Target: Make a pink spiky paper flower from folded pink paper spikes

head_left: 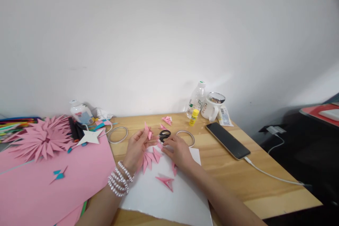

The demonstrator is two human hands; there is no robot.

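As L hand [135, 148] pinches 1 pink pc. [147, 129] mid-frame, prob. keeping folds tight, R hand [180, 151] sits just right, can't tell its grip.

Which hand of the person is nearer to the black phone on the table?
Right. The right hand is to the left of the black phone. The left hand, holding a pink folded piece, is farther to the left of the phone.
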